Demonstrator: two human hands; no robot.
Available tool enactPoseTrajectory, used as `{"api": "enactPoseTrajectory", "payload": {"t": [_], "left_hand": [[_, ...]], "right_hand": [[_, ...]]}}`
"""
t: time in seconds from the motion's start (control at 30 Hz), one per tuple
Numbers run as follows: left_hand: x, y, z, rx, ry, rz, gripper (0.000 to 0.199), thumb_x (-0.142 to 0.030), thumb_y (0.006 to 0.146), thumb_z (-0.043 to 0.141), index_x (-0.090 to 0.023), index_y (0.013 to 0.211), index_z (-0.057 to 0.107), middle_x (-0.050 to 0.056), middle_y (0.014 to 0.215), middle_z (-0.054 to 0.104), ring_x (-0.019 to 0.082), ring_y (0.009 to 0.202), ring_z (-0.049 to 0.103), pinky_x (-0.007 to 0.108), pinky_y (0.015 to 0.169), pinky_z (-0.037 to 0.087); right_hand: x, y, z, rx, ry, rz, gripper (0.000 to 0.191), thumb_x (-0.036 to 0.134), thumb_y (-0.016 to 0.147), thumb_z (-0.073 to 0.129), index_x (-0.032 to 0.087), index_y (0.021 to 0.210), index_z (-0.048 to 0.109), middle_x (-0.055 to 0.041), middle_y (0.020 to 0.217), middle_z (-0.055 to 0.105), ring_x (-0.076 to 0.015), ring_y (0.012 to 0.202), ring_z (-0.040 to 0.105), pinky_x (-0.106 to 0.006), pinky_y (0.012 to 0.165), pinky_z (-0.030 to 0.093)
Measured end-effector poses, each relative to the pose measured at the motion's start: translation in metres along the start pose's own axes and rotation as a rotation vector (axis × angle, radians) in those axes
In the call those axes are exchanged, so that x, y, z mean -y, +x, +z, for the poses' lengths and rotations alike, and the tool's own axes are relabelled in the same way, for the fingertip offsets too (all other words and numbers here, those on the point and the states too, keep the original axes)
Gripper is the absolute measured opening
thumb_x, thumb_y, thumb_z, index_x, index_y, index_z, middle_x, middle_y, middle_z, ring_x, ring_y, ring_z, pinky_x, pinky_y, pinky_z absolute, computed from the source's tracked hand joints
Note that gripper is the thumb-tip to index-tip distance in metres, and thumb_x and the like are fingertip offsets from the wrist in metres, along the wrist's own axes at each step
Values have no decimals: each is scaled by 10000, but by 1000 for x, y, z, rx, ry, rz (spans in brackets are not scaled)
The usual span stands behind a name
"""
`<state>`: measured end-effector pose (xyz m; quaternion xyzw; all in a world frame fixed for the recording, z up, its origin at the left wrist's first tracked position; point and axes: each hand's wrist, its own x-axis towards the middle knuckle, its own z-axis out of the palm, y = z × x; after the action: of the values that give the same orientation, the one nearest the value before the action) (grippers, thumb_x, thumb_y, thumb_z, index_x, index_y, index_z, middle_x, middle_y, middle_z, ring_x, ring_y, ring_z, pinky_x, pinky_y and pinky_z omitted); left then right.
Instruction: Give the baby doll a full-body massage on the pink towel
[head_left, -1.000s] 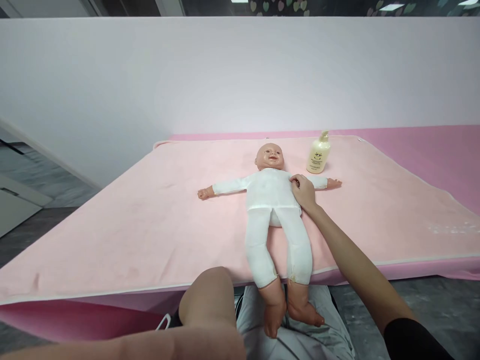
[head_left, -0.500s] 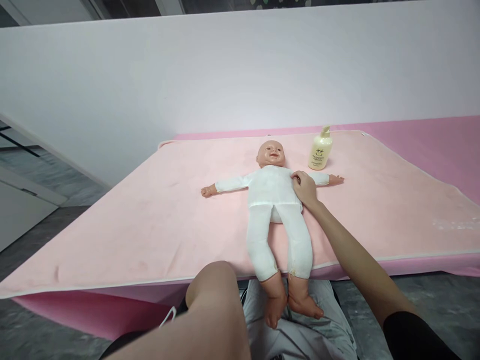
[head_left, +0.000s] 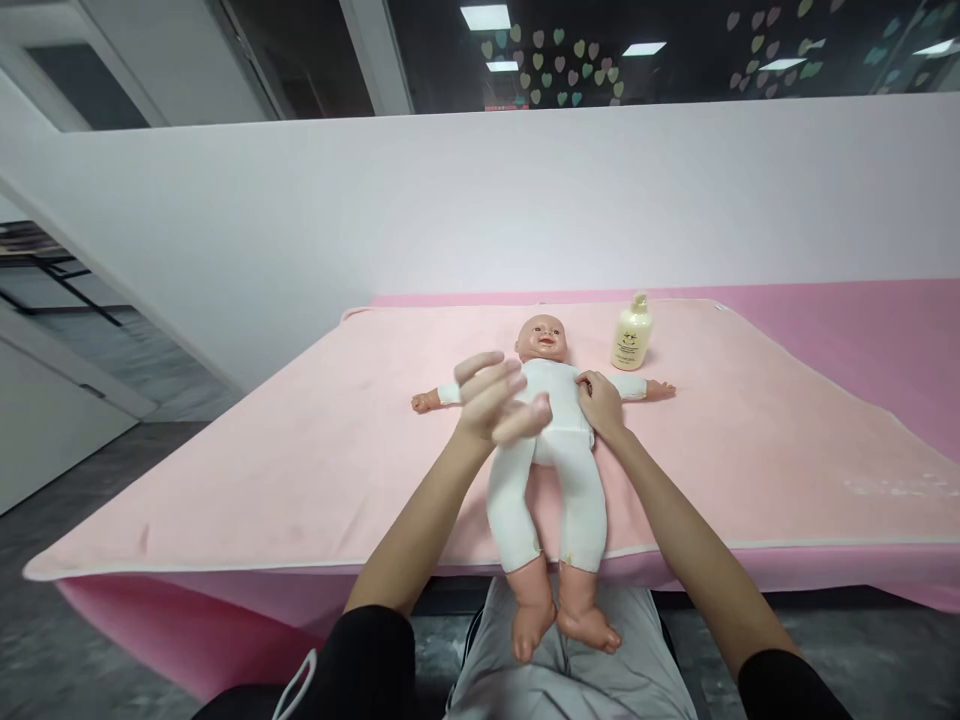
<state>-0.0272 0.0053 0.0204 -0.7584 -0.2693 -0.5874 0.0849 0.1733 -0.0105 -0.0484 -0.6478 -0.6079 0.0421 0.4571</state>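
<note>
A baby doll (head_left: 556, 393) in white cloth lies on its back on a pink blanket (head_left: 300, 460), arms spread, feet hanging over the near edge. My right hand (head_left: 601, 402) is at the doll's side just below its armpit, fingers curled in against the white cloth. Above the doll's other side is my left hand (head_left: 496, 402), blurred by motion, its fingers apart and nothing in it. It covers part of the doll's upper arm and chest. Beside the doll's head, on the right, a pale yellow pump bottle (head_left: 631, 335) stands upright.
Behind the blanket runs a white wall (head_left: 450, 210), with dark glass (head_left: 675, 80) bearing heart stickers above it. A darker pink cover (head_left: 885, 350) shows at the right. My legs in grey trousers (head_left: 577, 680) are under the near edge.
My left hand has come up from close to the camera to above the doll's torso, its fingers spread. The view has tilted upward. My right hand stays at the doll's side.
</note>
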Motion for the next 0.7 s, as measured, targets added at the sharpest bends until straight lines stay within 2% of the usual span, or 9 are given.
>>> {"api": "enactPoseTrajectory", "payload": {"t": [0.07, 0.13, 0.2, 0.3, 0.43, 0.53, 0.6, 0.7], "left_hand": [[8, -2, 8, -44, 62, 120, 241, -247, 781, 512, -269, 1020, 481, 74, 1050, 478, 229, 1032, 490, 441, 856, 423], [14, -12, 15, -14, 117, 136, 259, -189, 794, 475, -220, 1051, 485, 97, 1061, 506, 215, 1012, 501, 397, 848, 421], [19, -25, 20, 77, 145, 42, 264, -166, 806, 444, -179, 1065, 497, 111, 1050, 534, 205, 983, 510, 361, 840, 415], [27, -39, 22, 212, 116, -180, 255, -152, 808, 409, -158, 1037, 522, 95, 982, 567, 185, 898, 525, 324, 821, 405], [33, -43, 23, 288, 73, -506, 241, -157, 805, 382, -166, 989, 537, 58, 882, 569, 158, 771, 525, 278, 752, 410], [35, -45, 25, 378, 30, -691, 213, -171, 801, 393, -177, 944, 550, 21, 769, 576, 151, 713, 534, 256, 682, 397], [36, -45, 25, 430, -7, -774, 192, -182, 802, 400, -182, 904, 563, 2, 699, 574, 149, 685, 538, 246, 636, 375], [36, -44, 25, 484, -9, -810, 184, -192, 805, 407, -191, 869, 579, -10, 644, 567, 149, 654, 533, 242, 594, 337]], "right_hand": [[0, 0, 0, 2, -9, 1, 211, 161, 756, 356, 196, 775, 564, -59, 843, 617, -193, 803, 547, -304, 715, 398], [0, 0, 0, 1, -17, -1, 215, 165, 757, 356, 196, 776, 568, -57, 835, 614, -192, 787, 544, -302, 702, 396], [0, 0, 0, 2, -21, 1, 220, 169, 760, 355, 197, 781, 572, -55, 828, 612, -190, 773, 542, -301, 692, 396], [1, 0, 0, 1, -20, 4, 223, 174, 763, 356, 198, 782, 578, -54, 822, 613, -193, 770, 541, -304, 685, 396], [1, -1, -1, -13, -14, 10, 222, 168, 759, 362, 198, 781, 580, -56, 830, 619, -197, 771, 540, -312, 694, 399], [1, -2, -1, -18, -13, 7, 222, 164, 755, 364, 194, 782, 582, -60, 833, 621, -197, 771, 539, -316, 705, 399], [0, -2, -2, -16, -10, 3, 223, 166, 755, 363, 192, 783, 583, -62, 834, 620, -198, 774, 538, -315, 708, 399], [-1, -2, -2, -10, -10, 5, 225, 171, 754, 361, 191, 783, 583, -62, 835, 619, -198, 771, 537, -316, 707, 399]]}}
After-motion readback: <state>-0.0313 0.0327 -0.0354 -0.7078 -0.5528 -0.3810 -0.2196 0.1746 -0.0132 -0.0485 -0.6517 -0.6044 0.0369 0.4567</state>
